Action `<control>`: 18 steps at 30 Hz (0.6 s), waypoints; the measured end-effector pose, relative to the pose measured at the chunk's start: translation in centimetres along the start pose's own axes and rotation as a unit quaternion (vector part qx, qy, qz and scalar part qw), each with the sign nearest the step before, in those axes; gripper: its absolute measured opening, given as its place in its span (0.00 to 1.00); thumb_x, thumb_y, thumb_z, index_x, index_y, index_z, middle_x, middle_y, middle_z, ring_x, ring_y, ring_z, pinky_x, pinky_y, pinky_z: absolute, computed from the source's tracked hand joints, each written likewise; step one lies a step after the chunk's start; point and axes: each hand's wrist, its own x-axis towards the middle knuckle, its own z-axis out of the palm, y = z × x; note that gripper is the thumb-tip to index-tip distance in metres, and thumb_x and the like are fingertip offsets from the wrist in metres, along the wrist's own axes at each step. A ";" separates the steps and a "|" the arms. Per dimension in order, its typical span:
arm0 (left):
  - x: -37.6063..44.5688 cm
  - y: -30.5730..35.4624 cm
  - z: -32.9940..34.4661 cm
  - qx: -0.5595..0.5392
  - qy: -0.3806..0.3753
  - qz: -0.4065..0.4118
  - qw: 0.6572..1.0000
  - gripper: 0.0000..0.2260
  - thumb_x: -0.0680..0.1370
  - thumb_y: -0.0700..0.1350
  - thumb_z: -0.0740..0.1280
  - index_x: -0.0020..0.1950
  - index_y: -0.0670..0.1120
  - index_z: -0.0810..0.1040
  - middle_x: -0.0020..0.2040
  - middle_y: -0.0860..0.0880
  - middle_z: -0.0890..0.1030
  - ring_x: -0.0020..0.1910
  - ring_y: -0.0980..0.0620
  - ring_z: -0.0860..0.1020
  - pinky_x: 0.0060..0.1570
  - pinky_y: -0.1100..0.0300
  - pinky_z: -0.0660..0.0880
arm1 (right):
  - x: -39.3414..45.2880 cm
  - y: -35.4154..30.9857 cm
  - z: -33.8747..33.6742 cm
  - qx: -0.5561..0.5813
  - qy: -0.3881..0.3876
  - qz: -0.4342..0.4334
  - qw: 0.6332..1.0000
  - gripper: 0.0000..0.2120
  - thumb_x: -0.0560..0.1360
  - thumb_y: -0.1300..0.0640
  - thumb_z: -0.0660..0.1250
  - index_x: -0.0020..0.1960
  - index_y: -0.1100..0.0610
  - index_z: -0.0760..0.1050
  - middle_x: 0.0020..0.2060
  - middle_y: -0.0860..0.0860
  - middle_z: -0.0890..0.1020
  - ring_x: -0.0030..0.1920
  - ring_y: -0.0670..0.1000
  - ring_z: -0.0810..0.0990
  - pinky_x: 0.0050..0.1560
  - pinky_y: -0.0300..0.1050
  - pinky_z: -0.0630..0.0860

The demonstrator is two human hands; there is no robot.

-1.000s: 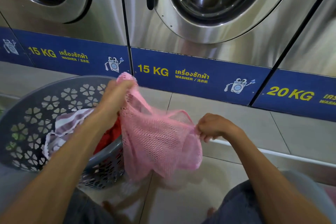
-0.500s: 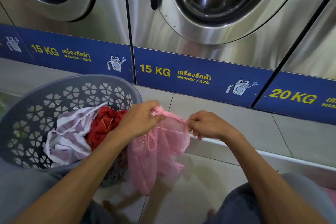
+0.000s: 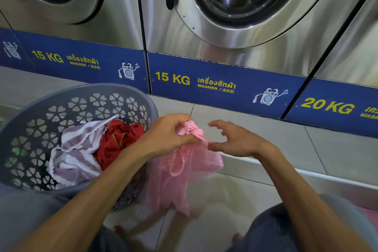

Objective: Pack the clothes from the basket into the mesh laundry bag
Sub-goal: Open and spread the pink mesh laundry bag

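A grey plastic basket (image 3: 88,104) with flower-shaped holes stands at the left on the floor. Inside it lie a purple-and-white striped cloth (image 3: 75,149) and a red garment (image 3: 118,141). My left hand (image 3: 169,135) grips the bunched top of the pink mesh laundry bag (image 3: 184,170), which hangs down beside the basket's right wall. My right hand (image 3: 235,141) hovers just right of the bag's top, fingers spread and loosely bent, holding nothing.
Steel front-loading washers (image 3: 235,6) with blue label strips (image 3: 214,84) line the wall ahead. A raised tiled step (image 3: 266,135) runs below them. My knees (image 3: 276,227) show at the bottom edge over the pale floor tiles.
My left hand dropped from above the basket and gathered the bag's mouth into one bunch. My right hand has let go of the bag's other edge and opened.
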 end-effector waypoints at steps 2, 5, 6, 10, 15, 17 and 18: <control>0.1 0.5 0.5 -0.021 -0.015 0.006 1.000 0.11 0.67 0.51 0.79 0.46 0.52 0.82 0.41 0.50 0.86 0.44 0.45 0.84 0.48 0.44 0.81 | 0.0 -1.4 0.6 0.063 -0.032 -0.044 0.997 0.33 0.72 0.46 0.75 0.75 0.43 0.69 0.73 0.46 0.74 0.71 0.48 0.73 0.72 0.49 0.69; 0.1 0.2 0.1 -0.054 0.007 -0.006 0.998 0.13 0.67 0.46 0.79 0.48 0.52 0.82 0.43 0.47 0.86 0.44 0.44 0.85 0.48 0.41 0.82 | -0.2 -2.3 1.1 0.116 -0.090 -0.061 0.987 0.20 0.73 0.50 0.75 0.64 0.46 0.80 0.60 0.42 0.84 0.62 0.44 0.80 0.70 0.49 0.73; 0.1 0.0 -0.3 -0.064 0.016 -0.014 0.998 0.14 0.67 0.45 0.80 0.49 0.52 0.81 0.44 0.47 0.86 0.45 0.44 0.85 0.48 0.41 0.82 | -0.3 -2.4 1.0 0.135 -0.094 -0.065 0.984 0.16 0.73 0.51 0.75 0.61 0.48 0.83 0.57 0.43 0.86 0.60 0.45 0.82 0.69 0.49 0.74; 0.0 -0.3 -2.2 -0.083 0.043 -0.036 0.995 0.18 0.67 0.44 0.81 0.53 0.55 0.81 0.48 0.51 0.87 0.48 0.50 0.86 0.52 0.41 0.82 | -0.3 -1.6 0.0 0.230 -0.050 -0.072 0.969 0.11 0.75 0.63 0.71 0.57 0.57 0.84 0.53 0.52 0.88 0.55 0.52 0.86 0.65 0.53 0.78; 0.3 0.3 -3.1 -0.134 0.079 -0.023 0.988 0.09 0.77 0.39 0.72 0.51 0.53 0.81 0.44 0.50 0.87 0.43 0.51 0.85 0.47 0.51 0.82 | -0.7 -0.9 -1.3 0.340 -0.046 -0.079 0.936 0.15 0.74 0.67 0.72 0.59 0.59 0.81 0.53 0.60 0.87 0.51 0.55 0.85 0.61 0.55 0.79; 0.4 0.6 -3.0 -0.154 0.093 -0.029 0.983 0.08 0.79 0.38 0.69 0.51 0.52 0.81 0.40 0.53 0.86 0.38 0.56 0.83 0.38 0.59 0.80 | -0.7 -0.9 -0.9 0.360 -0.061 -0.071 0.928 0.20 0.70 0.61 0.75 0.61 0.57 0.80 0.49 0.60 0.86 0.49 0.56 0.84 0.58 0.55 0.78; 0.5 0.6 -2.9 -0.163 0.100 -0.037 0.981 0.09 0.80 0.39 0.68 0.51 0.52 0.82 0.41 0.53 0.86 0.38 0.55 0.83 0.37 0.60 0.79 | -0.5 -1.0 -0.6 0.363 -0.078 -0.061 0.926 0.22 0.69 0.58 0.76 0.62 0.56 0.79 0.50 0.59 0.87 0.49 0.56 0.84 0.59 0.54 0.78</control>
